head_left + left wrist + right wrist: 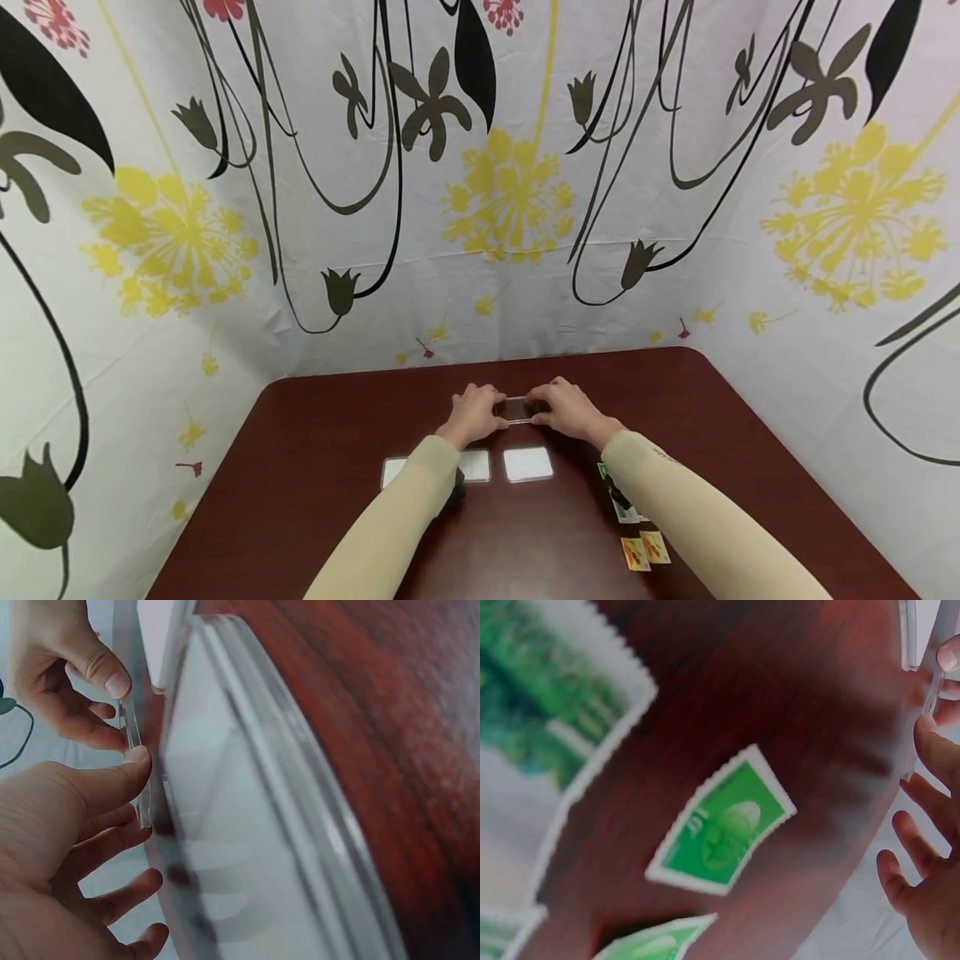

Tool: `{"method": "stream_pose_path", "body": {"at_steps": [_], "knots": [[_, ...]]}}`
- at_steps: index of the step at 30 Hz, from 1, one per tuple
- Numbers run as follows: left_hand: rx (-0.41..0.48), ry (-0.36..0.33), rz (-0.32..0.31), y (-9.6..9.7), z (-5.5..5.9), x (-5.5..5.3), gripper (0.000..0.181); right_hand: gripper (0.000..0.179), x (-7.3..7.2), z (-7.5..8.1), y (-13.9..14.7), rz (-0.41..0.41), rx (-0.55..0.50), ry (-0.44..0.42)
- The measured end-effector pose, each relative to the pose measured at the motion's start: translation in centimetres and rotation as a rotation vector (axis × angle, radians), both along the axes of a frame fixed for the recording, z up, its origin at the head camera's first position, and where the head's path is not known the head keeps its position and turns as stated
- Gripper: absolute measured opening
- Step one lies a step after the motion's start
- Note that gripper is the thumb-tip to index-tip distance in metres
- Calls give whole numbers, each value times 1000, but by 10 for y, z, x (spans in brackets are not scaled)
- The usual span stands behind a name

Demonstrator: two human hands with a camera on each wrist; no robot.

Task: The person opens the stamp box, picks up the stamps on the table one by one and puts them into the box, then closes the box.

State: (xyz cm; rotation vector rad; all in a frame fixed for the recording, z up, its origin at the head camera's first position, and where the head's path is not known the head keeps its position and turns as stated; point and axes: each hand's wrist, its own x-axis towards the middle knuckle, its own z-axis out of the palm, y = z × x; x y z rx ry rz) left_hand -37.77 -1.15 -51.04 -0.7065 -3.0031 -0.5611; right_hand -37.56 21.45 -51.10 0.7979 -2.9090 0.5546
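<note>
A clear, flat plastic case (517,410) is held between both hands near the far side of the table. My left hand (476,413) pinches its left end, thumb on the near edge and fingers behind; in the left wrist view the other fingers of this hand (82,840) spread loosely. At the opposite end my right hand (570,410) grips the case between thumb and fingers. Seen edge-on in the right wrist view, the thin case (930,701) stands close over the table edge. Just nearer lies a clear-edged case with a white face (528,464).
Two more white-faced cases (475,466) lie partly behind the left forearm. Beside the right forearm are small orange stamps (635,553), a green stamp (720,825) and a larger landscape stamp (525,682). A flower-patterned cloth (517,308) hangs behind the dark red table (337,433).
</note>
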Motion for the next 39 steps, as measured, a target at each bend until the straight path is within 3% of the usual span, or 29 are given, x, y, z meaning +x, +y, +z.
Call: {"method": "stream_pose_path", "body": {"at_steps": [8, 22, 39], "knots": [[31, 8, 58, 6, 7, 4, 48, 33, 2, 2, -1, -52, 30, -12], [-40, -17, 106, 8, 4, 3, 53, 32, 4, -3, 0, -87, 12, -6], [-49, -6, 101, 4, 5, -1, 53, 31, 4, -3, -7, -109, -1, -29]]}}
